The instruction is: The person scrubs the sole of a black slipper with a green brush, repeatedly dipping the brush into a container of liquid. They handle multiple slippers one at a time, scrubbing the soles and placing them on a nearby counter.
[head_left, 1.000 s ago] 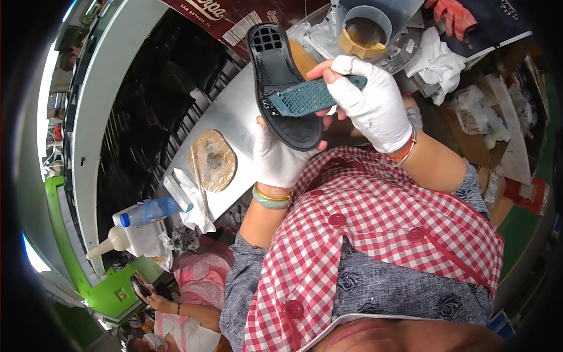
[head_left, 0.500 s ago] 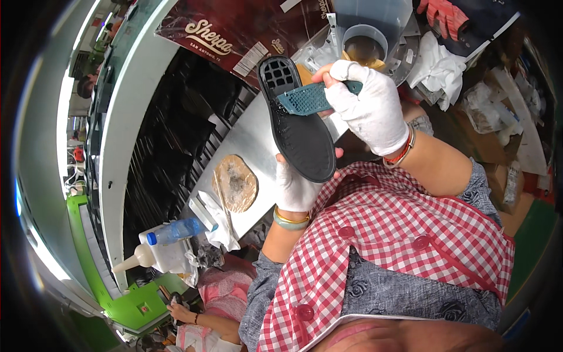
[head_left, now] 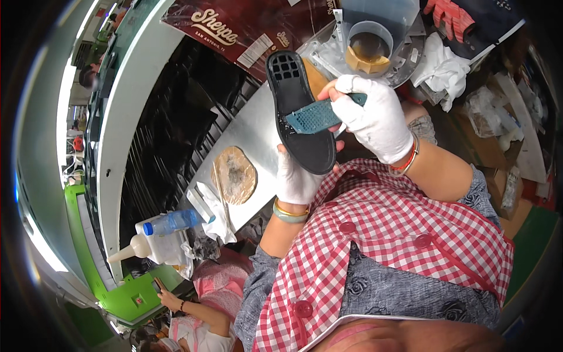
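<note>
A black shoe sole (head_left: 295,94), with a grid of square hollows at its far end, is tilted upright in front of me. My left hand (head_left: 296,180), in a white fingerless glove, is closed around its near end from beneath, and most of those fingers are hidden behind it. My right hand (head_left: 375,117), gloved the same way, pinches a flat teal strip with a mesh-like texture (head_left: 316,116). The strip's free end lies across the sole's inner face, near its left edge. Whether it presses on the surface I cannot tell.
On the metal table (head_left: 258,138) lies a round brown plastic-wrapped disc (head_left: 234,176) with a thin stick. Beyond the sole stands a clear cup of brownish liquid (head_left: 368,48). Crumpled white cloth (head_left: 440,67) is at right. A blue-capped bottle (head_left: 173,223) and another person (head_left: 202,314) are at left.
The strip's free end has slid down the sole toward me, and my right hand has come slightly nearer. The sole has turned a little. At lower left the other person's hand has moved.
</note>
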Available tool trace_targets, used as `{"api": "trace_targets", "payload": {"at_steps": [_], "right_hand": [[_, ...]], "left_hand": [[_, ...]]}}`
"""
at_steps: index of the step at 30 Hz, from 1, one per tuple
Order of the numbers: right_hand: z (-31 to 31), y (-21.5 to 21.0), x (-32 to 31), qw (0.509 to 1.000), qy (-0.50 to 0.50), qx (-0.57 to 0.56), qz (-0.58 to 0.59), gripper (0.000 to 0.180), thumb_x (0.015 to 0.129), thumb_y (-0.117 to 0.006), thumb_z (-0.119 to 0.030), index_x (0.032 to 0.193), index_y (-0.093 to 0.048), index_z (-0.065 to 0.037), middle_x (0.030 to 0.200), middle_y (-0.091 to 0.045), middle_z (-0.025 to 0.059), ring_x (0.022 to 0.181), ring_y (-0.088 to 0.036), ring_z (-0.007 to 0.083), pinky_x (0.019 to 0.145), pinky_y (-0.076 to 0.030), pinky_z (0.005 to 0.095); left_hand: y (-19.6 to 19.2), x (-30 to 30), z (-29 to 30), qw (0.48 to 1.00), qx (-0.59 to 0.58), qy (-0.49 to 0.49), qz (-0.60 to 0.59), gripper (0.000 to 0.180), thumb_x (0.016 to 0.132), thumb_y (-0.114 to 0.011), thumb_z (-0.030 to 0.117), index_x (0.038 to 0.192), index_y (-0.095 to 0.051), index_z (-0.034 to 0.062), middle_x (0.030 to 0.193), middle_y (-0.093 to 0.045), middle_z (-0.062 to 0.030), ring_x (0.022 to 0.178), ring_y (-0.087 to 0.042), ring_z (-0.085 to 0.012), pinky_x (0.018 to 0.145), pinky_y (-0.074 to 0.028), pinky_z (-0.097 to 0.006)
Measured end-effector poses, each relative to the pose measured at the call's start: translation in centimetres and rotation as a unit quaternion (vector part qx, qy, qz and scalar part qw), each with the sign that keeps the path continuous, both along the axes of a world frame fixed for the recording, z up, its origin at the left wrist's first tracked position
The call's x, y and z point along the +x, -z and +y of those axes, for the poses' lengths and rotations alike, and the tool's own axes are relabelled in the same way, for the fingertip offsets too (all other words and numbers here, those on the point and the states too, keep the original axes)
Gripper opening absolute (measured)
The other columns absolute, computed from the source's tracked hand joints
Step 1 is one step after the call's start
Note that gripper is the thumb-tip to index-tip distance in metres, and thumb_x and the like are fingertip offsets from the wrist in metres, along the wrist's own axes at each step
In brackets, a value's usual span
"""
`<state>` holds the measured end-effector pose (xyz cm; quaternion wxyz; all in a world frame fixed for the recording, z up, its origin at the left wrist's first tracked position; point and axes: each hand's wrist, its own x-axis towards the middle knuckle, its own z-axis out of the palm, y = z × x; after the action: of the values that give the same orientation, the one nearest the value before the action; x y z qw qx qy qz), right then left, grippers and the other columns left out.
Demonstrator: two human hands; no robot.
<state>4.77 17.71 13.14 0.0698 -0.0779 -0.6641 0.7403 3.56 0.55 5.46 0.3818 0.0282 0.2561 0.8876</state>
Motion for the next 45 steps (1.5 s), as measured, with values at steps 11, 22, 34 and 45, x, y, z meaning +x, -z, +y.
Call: {"api": "trace_targets", "payload": {"at_steps": [11,22,34,45], "right_hand": [[-1.1,1.9,1.7,0.996,-0.089,-0.007,-0.024,0.017,0.091,-0.053,-0.012,0.089,-0.062,0.002,0.082,-0.059,0.0033,0.065,-0.055,0.0064,0.055,-0.047,0.0189],[-2.4,1.7,-0.9,0.949,-0.304,0.037,-0.078,0.022,0.091,-0.055,-0.021,0.095,-0.062,0.001,0.089,-0.058,0.0035,0.066,-0.054,0.0065,0.055,-0.047,0.0191],[-7.4,2.7,-4.1,0.917,-0.364,0.075,-0.149,0.03,0.087,-0.057,-0.035,0.096,-0.066,-0.008,0.065,-0.062,0.0045,0.048,-0.05,0.0051,0.045,-0.036,0.0171],[-5.8,3.5,-4.7,0.911,-0.36,0.096,-0.175,0.029,0.086,-0.059,-0.034,0.094,-0.067,-0.008,0.089,-0.063,0.0009,0.059,-0.058,0.007,0.05,-0.038,0.0172]], "left_hand": [[0.9,-0.2,-1.0,0.991,-0.086,-0.061,-0.08,0.076,0.083,-0.036,0.07,0.125,-0.045,0.0071,0.111,-0.058,-0.0116,0.085,-0.06,-0.0246,0.049,-0.046,-0.028],[2.1,-0.6,-5.3,0.981,-0.184,0.01,-0.06,0.072,0.088,-0.022,0.066,0.119,-0.048,0.0064,0.092,-0.062,-0.0159,0.057,-0.061,-0.0226,0.033,-0.038,-0.02],[2.1,-4.2,-10.7,0.97,-0.2,0.115,-0.083,0.056,0.095,-0.03,0.049,0.12,-0.046,0.0014,0.085,-0.062,-0.0169,0.043,-0.057,-0.0197,0.027,-0.04,-0.024],[0.7,-7.2,-12.1,0.932,-0.305,0.176,-0.081,0.043,0.093,-0.044,0.041,0.098,-0.06,0.0011,0.074,-0.064,-0.0093,0.054,-0.06,-0.0151,0.041,-0.045,-0.024]]}}
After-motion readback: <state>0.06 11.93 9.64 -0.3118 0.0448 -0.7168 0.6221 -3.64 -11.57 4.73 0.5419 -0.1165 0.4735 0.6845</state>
